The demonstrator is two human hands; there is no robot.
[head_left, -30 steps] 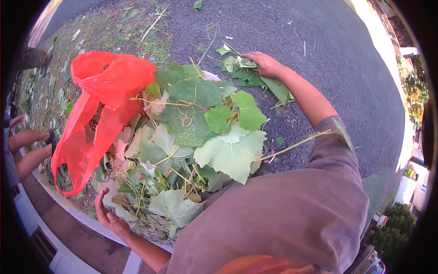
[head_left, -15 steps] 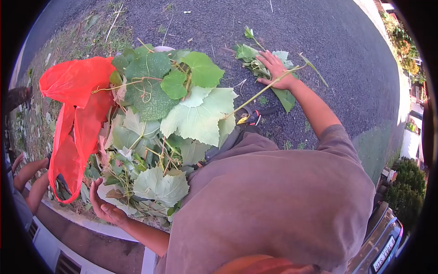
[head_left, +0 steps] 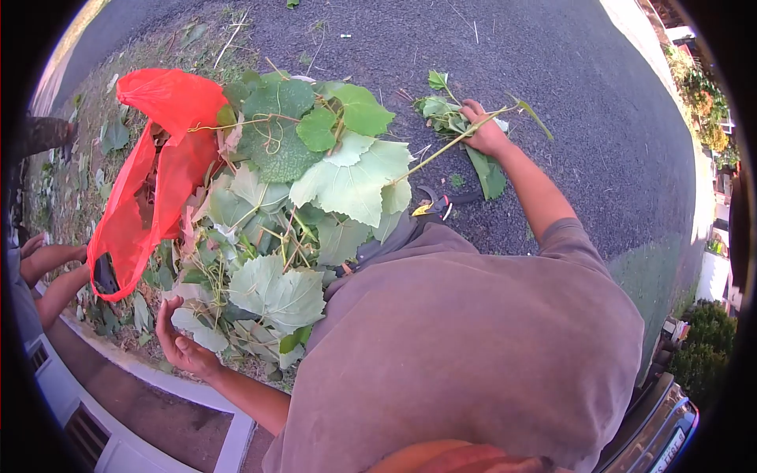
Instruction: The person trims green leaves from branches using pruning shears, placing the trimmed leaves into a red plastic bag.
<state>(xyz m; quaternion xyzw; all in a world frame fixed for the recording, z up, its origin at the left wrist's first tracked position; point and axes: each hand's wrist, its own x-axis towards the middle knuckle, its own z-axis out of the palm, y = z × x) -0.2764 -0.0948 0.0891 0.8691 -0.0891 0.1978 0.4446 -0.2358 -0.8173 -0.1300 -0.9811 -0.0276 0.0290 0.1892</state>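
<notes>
My right hand (head_left: 489,137) is on the asphalt side, its fingers curled round a small bunch of green leaves (head_left: 443,112). A long stem with a narrow leaf crosses close to it. My left hand (head_left: 186,351) is at the lower left with fingers apart and nothing in it, beside a large heap of leafy vine cuttings (head_left: 347,183). Against the heap's left side lies a thin red plastic bag (head_left: 175,101) with looped handles. Pruning shears (head_left: 432,208) with yellow and red parts rest on the ground between the heap and my right hand.
Another person's bare limbs (head_left: 57,272) show at the far left edge. Scattered leaves and grass (head_left: 114,135) cover the ground there. A pale curb (head_left: 150,377) runs along the lower left. A parked car (head_left: 666,433) stands at the lower right.
The fingers of my right hand, spread over the leaves before, have closed round them. The view has shifted, so the red bag appears farther right and higher. My left hand stays open.
</notes>
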